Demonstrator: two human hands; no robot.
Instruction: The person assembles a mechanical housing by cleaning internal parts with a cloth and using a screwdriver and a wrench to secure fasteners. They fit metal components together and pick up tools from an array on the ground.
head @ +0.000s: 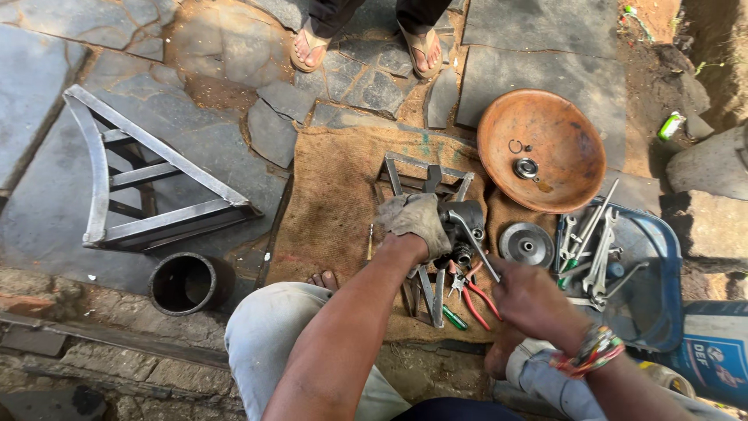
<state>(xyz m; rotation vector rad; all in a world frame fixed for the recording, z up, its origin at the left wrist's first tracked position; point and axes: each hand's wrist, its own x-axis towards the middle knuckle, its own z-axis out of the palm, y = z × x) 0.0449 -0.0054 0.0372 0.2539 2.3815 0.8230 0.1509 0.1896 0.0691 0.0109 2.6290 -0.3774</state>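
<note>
Dark metal part (466, 221), centre of frame, sits on a small metal frame (425, 183) on the burlap mat (335, 210). Left hand (414, 224) clamped over a grey rag on the part's left side. Right hand (530, 296), lower right, closed around the handle end of a wrench (477, 248) whose head sits on the part.

Risks, as judged: wrench could slip off the fitting and knuckles hit the frame; the rag grip could let the part turn or slide off the frame.

Red-handled pliers (475, 292) and a green screwdriver (454, 317) lie just under the hands, easy to knock. Grey disc (526, 245) lies right of the part. Rusty bowl (541, 148), upper right, holds a bearing (527, 168) and small ring; a jolt could scatter them. Spanners lie in a blue tray (654, 257) at right. A bystander's sandalled feet (312, 47) are at top.
</note>
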